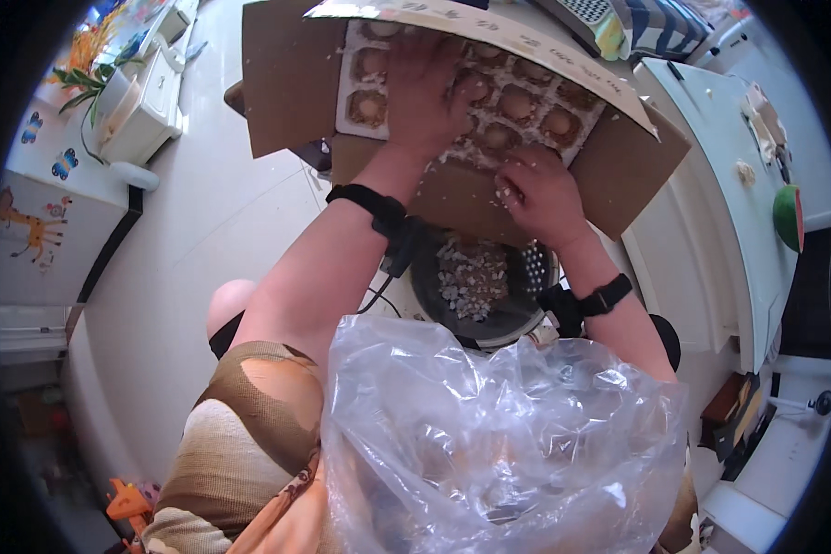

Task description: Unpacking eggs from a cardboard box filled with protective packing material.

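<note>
An open cardboard box point(282, 83) holds a white foam tray point(349, 88) whose cells carry round brown things that look like eggs point(518, 103). My left hand point(429, 97) reaches into the box and rests over the tray with its fingers stretched out, covering several cells. At the tray's near right edge, my right hand point(537, 189) has its fingers curled in. Small white crumbs cling to those fingertips; whatever they may pinch is hidden. Below the box, between my legs, stands a round dark bin point(425, 286) with white broken bits point(471, 277) inside.
Clear plastic point(489, 434) covers my lap. To the right runs a white counter point(711, 166) with a cut watermelon point(788, 218) at its edge. On the left are a white cabinet point(148, 111) and a potted plant point(88, 88). A dark cable point(376, 297) hangs near my left wrist.
</note>
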Available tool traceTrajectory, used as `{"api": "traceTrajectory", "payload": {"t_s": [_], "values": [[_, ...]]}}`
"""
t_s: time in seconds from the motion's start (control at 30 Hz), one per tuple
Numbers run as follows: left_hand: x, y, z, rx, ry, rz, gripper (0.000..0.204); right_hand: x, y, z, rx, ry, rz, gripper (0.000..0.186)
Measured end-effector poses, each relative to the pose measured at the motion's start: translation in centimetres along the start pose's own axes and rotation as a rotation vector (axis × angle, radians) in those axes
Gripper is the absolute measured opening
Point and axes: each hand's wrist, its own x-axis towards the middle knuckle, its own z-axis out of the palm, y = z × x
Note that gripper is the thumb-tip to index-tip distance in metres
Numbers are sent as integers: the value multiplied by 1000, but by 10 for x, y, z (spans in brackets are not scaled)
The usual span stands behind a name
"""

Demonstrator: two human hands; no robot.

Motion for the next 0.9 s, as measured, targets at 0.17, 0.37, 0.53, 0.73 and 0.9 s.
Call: {"api": "traceTrajectory", "payload": {"t_s": [0.17,0.37,0.53,0.73,0.9], "values": [[5,-13,5,-51,1,-12,51,21,-21,12,35,135,-70,30],[9,1,-14,2,-85,-68,49,-20,8,-1,-36,8,-46,30],[8,0,0,-14,-72,-74,50,-12,0,-21,-197,82,158,25],[5,-8,-5,-13,-89,-54,51,-23,-21,-9,-241,-79,185,23],[9,-3,-2,-62,-21,-19,50,-7,-28,-4,48,70,22,31]]}}
